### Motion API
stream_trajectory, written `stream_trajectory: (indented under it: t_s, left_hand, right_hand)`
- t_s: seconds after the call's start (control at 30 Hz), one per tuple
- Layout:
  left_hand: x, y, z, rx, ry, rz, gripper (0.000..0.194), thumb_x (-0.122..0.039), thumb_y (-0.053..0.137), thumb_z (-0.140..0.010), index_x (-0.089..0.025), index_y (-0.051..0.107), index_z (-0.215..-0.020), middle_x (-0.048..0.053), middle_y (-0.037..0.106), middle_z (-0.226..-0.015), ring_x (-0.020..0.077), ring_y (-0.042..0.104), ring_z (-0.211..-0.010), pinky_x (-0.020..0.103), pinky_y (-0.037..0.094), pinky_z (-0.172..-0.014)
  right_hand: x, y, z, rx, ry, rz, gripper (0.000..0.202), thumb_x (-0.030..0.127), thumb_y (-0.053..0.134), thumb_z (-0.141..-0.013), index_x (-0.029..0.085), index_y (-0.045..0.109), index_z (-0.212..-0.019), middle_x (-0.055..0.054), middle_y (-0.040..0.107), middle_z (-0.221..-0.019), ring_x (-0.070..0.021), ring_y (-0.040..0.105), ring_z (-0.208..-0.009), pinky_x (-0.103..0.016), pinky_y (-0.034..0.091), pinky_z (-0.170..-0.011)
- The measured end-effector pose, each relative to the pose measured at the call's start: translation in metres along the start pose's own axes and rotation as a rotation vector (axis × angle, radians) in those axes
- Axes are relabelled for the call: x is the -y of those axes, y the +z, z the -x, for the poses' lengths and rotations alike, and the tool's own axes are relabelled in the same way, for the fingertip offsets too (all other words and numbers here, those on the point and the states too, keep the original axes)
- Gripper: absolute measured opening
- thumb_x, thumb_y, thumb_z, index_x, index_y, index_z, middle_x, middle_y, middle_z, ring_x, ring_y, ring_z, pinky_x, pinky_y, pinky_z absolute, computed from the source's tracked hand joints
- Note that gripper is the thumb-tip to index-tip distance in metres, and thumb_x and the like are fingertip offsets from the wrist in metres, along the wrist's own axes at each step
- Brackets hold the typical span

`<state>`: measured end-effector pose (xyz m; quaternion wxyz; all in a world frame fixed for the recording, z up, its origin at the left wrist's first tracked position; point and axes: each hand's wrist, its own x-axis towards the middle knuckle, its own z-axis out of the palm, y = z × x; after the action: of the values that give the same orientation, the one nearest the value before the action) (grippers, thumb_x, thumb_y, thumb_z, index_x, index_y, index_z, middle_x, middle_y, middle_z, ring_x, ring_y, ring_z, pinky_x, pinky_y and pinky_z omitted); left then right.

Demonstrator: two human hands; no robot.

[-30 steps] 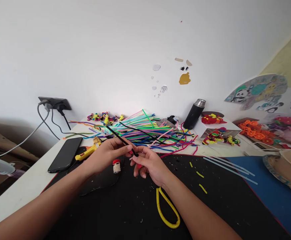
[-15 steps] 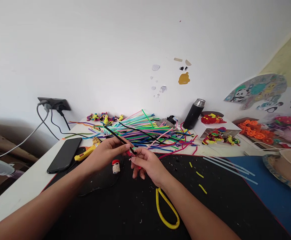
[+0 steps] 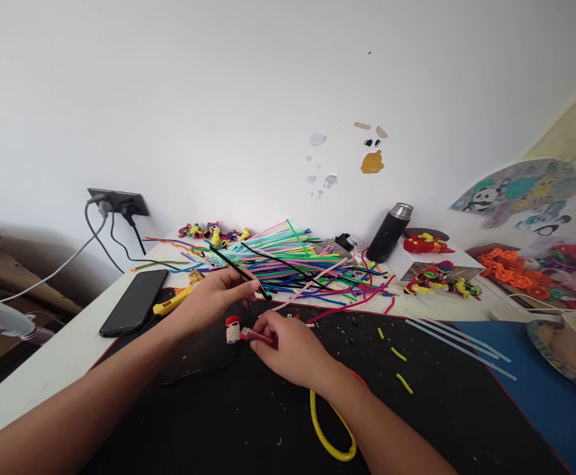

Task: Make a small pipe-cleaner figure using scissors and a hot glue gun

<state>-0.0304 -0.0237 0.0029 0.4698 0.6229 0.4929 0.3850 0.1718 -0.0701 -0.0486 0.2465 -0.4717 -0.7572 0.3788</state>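
Between thumb and fingers, my left hand (image 3: 228, 297) pinches a black pipe cleaner (image 3: 228, 260) that slants from upper left to lower right, its lower end bent. My right hand (image 3: 288, 343) is closed on a small dark red tool (image 3: 258, 337), mostly covered by the fingers; its tip points left. Beside that tip, a small figure piece (image 3: 233, 332) with a red top and whitish wrapped body stands on the black mat (image 3: 208, 422). Under my right wrist lies a yellow loop (image 3: 334, 452), with a bit of red-orange cord showing beside the wrist.
Behind my hands lies a pile of coloured pipe cleaners (image 3: 288, 257). A phone (image 3: 134, 302) and yellow cutter (image 3: 171, 302) are at left. A black flask (image 3: 390, 231), a white box (image 3: 416, 260) and small figures stand back right. Short yellow pieces (image 3: 398, 354) lie on the mat.
My hands have moved apart. The right one has come down and left, now showing the dark red tool near the figure piece, while the left one still holds the black pipe cleaner.
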Motion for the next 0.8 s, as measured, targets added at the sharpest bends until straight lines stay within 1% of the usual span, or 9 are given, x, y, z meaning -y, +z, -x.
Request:
stream_trajectory:
  t_s: [0.03, 0.1, 0.2, 0.33, 0.5, 0.6, 0.7, 0.8]
  left_hand:
    - [-0.0004, -0.0002, 0.0001, -0.005, 0.002, 0.002, 0.05, -0.068, 0.083, -0.075, -0.019, 0.077, -0.081, 0.006, 0.077, -0.08, 0.0218, 0.067, -0.073, 0.034, 0.055, -0.07]
    - [-0.0013, -0.0005, 0.0001, -0.003, 0.01, 0.005, 0.05, -0.068, 0.083, -0.074, -0.019, 0.077, -0.082, 0.006, 0.077, -0.08, 0.0221, 0.067, -0.073, 0.034, 0.056, -0.07]
    - [-0.0019, -0.0011, -0.0003, 0.009, 0.026, 0.014, 0.053, -0.07, 0.083, -0.073, -0.019, 0.077, -0.084, 0.007, 0.077, -0.081, 0.0221, 0.067, -0.073, 0.035, 0.056, -0.071]
    - [-0.0004, -0.0019, -0.0009, -0.006, 0.028, 0.002, 0.055, -0.071, 0.082, -0.074, -0.018, 0.076, -0.085, 0.007, 0.076, -0.082, 0.0217, 0.066, -0.073, 0.034, 0.055, -0.072]
    - [0.0011, -0.0019, -0.0013, -0.026, 0.006, 0.001, 0.056, -0.071, 0.083, -0.072, -0.017, 0.076, -0.085, 0.005, 0.075, -0.079, 0.0207, 0.065, -0.072, 0.033, 0.054, -0.071]
    - [0.0005, -0.001, -0.0011, -0.01, 0.0, 0.015, 0.057, -0.072, 0.083, -0.07, -0.017, 0.076, -0.084, 0.007, 0.076, -0.08, 0.0216, 0.066, -0.072, 0.033, 0.054, -0.071]
    - [-0.0002, -0.0002, -0.0008, -0.008, 0.004, 0.002, 0.056, -0.073, 0.083, -0.07, -0.018, 0.076, -0.079, 0.007, 0.076, -0.078, 0.0224, 0.066, -0.072, 0.034, 0.054, -0.071]
    - [-0.0001, -0.0002, -0.001, -0.011, 0.011, -0.009, 0.055, -0.073, 0.082, -0.072, -0.018, 0.076, -0.077, 0.007, 0.076, -0.078, 0.0222, 0.066, -0.072, 0.033, 0.055, -0.071]
  right_hand:
    - [0.0032, -0.0008, 0.0023, 0.008, -0.021, 0.098, 0.01, 0.025, 0.073, -0.09, 0.026, 0.069, -0.1, 0.001, 0.073, -0.081, -0.0178, 0.066, -0.07, -0.027, 0.035, -0.061]
    - [0.0087, -0.0033, 0.0055, 0.029, -0.043, 0.205, 0.01, 0.026, 0.073, -0.091, 0.026, 0.072, -0.101, 0.0, 0.075, -0.084, -0.019, 0.067, -0.072, -0.028, 0.034, -0.062]
    - [0.0117, -0.0062, 0.0066, 0.049, -0.064, 0.278, 0.011, 0.03, 0.071, -0.095, 0.026, 0.074, -0.105, -0.002, 0.079, -0.091, -0.021, 0.07, -0.078, -0.029, 0.035, -0.065]
    - [0.0095, -0.006, 0.0065, 0.061, -0.138, 0.397, 0.015, 0.034, 0.068, -0.1, 0.024, 0.077, -0.107, -0.005, 0.081, -0.101, -0.0234, 0.073, -0.085, -0.031, 0.037, -0.068]
    - [0.0102, -0.0046, 0.0092, 0.101, -0.188, 0.481, 0.024, 0.042, 0.069, -0.102, 0.021, 0.08, -0.106, -0.008, 0.078, -0.102, -0.0234, 0.072, -0.087, -0.032, 0.042, -0.072]
    - [0.0122, -0.0054, 0.009, 0.077, -0.171, 0.417, 0.024, 0.044, 0.073, -0.099, 0.021, 0.081, -0.105, -0.007, 0.078, -0.099, -0.0227, 0.072, -0.087, -0.031, 0.043, -0.073]
    - [0.0119, -0.0074, 0.0058, 0.012, -0.118, 0.252, 0.014, 0.035, 0.075, -0.098, 0.023, 0.08, -0.101, -0.005, 0.078, -0.096, -0.0204, 0.071, -0.083, -0.03, 0.044, -0.071]
    - [0.0079, -0.0099, 0.001, -0.094, -0.063, 0.024, 0.008, 0.027, 0.071, -0.097, 0.023, 0.078, -0.097, -0.003, 0.078, -0.092, -0.0188, 0.07, -0.08, -0.03, 0.047, -0.072]
